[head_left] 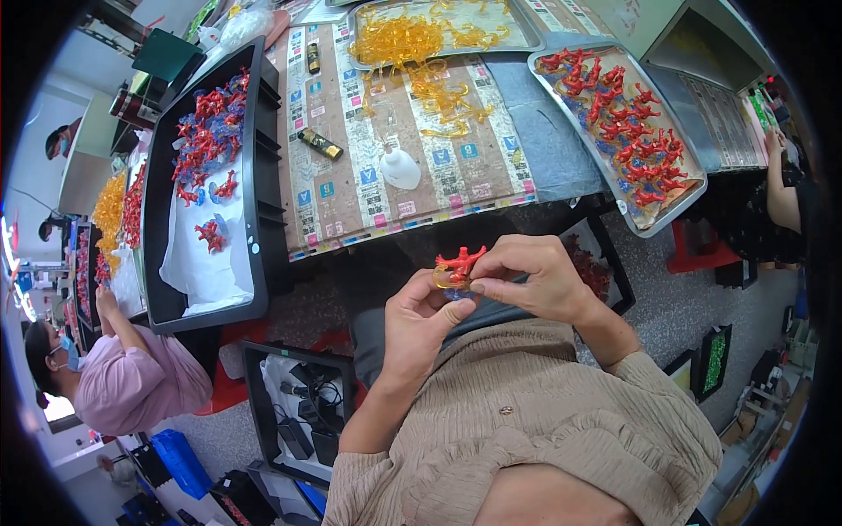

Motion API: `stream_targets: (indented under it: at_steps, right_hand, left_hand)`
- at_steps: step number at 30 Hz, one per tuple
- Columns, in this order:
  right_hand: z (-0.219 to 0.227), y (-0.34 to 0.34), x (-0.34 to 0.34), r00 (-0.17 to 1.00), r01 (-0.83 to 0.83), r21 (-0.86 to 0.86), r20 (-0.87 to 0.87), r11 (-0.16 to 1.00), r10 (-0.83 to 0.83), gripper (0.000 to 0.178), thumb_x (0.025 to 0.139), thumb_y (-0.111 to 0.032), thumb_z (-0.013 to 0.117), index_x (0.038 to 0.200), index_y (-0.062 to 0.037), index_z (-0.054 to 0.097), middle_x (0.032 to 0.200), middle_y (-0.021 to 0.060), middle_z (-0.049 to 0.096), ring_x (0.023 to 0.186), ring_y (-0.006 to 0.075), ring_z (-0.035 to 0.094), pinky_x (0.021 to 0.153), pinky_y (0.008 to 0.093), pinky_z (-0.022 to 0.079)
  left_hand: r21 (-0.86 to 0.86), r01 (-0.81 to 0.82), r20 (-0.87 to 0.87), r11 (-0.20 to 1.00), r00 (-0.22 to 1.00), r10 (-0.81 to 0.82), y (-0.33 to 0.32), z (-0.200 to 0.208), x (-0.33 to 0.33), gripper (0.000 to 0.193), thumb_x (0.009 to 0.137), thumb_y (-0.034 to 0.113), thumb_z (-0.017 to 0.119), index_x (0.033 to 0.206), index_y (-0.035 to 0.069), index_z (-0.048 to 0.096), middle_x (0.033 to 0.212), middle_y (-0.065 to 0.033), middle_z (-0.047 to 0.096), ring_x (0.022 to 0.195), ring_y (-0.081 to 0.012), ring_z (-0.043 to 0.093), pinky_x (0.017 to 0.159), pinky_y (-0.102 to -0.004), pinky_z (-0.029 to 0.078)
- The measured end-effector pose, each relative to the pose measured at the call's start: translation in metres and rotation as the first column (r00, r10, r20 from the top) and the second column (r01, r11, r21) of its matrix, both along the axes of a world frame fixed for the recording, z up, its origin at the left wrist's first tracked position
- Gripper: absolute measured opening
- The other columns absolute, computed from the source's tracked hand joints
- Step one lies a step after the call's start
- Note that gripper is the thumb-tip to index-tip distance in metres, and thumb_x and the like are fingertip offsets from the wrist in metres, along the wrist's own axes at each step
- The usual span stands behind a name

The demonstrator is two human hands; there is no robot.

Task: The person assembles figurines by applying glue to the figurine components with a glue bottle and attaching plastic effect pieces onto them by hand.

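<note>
Close in front of my body, both hands hold one small red plastic figurine (460, 260). A clear yellow plastic piece (445, 279) curves round its middle, and some translucent blue shows below. My left hand (419, 326) grips the lower part between thumb and fingers. With thumb and forefinger, my right hand (537, 279) pinches the figurine's right side. The fingers hide part of it, so how the yellow piece is joined cannot be made out.
A black tray (260, 188) at left and a metal tray (651, 226) at right hold red-and-blue figurines. Loose yellow pieces (399, 42) spill from another metal tray at the back. A white dropper bottle (401, 168) and two small dark tubes (320, 144) lie on the table. Co-workers sit at both sides.
</note>
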State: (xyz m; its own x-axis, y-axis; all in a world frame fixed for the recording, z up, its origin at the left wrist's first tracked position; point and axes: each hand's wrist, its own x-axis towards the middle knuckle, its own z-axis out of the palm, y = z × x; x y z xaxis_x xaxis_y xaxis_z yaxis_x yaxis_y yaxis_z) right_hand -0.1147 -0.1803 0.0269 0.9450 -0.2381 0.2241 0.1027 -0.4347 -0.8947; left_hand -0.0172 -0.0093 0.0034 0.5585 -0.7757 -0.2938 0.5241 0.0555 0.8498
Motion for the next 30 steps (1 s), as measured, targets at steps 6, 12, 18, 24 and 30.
stream_targets:
  at_steps: [6,12,18,24,30]
  right_hand:
    - [-0.011,0.012,-0.001,0.971,0.123,-0.249,0.232,0.961,-0.064,0.018,0.075,-0.003,0.072,0.091,-0.0022,0.064,0.078,0.009,0.06,0.067,0.0234,0.062,0.057,0.0322,0.05]
    - [-0.016,0.008,0.001,0.936,0.109,-0.39,0.349,0.914,0.038,0.02,0.072,-0.001,0.072,0.09,-0.0012,0.062,0.077,0.0077,0.058,0.065,0.0215,0.06,0.052,0.0312,0.049]
    - [-0.025,0.011,-0.001,0.912,0.186,-0.386,0.411,0.904,-0.012,0.023,0.071,-0.002,0.074,0.091,-0.0001,0.062,0.077,0.0089,0.058,0.064,0.0222,0.06,0.052,0.0299,0.049]
    - [-0.028,0.016,-0.001,0.9,0.216,-0.35,0.433,0.911,-0.047,0.023,0.072,0.003,0.072,0.092,0.0008,0.062,0.073,0.0096,0.058,0.059,0.0227,0.058,0.047,0.0315,0.045]
    - [-0.029,0.014,0.0,0.899,0.177,-0.371,0.437,0.912,0.004,0.022,0.072,0.003,0.071,0.092,0.0009,0.062,0.073,0.0095,0.057,0.059,0.0229,0.058,0.047,0.0314,0.045]
  left_hand:
    - [-0.049,0.018,-0.1,0.999,0.995,-0.023,-0.002,0.002,-0.001,0.033,0.078,-0.007,0.071,0.109,0.0,0.061,0.105,-0.0042,0.062,0.098,-0.0139,0.061,0.089,-0.0283,0.051]
    - [-0.045,-0.002,-0.117,0.999,0.993,-0.003,-0.002,0.003,-0.005,0.032,0.079,-0.007,0.07,0.109,0.0,0.061,0.104,-0.004,0.062,0.096,-0.0138,0.061,0.088,-0.0282,0.052]
    - [-0.063,0.003,-0.116,0.998,0.993,-0.011,-0.003,0.003,-0.006,0.033,0.079,-0.006,0.071,0.109,-0.001,0.061,0.105,-0.0043,0.062,0.096,-0.0135,0.061,0.087,-0.0279,0.052]
    - [-0.063,0.022,-0.154,0.998,0.988,-0.031,-0.002,0.003,-0.006,0.031,0.081,-0.005,0.069,0.11,-0.001,0.06,0.105,-0.0057,0.063,0.097,-0.0145,0.062,0.088,-0.0291,0.053]
    - [-0.099,0.016,-0.225,0.995,0.974,-0.038,0.002,-0.002,-0.008,0.028,0.085,-0.003,0.066,0.111,-0.001,0.06,0.106,-0.0073,0.064,0.098,-0.0158,0.063,0.089,-0.0313,0.054]
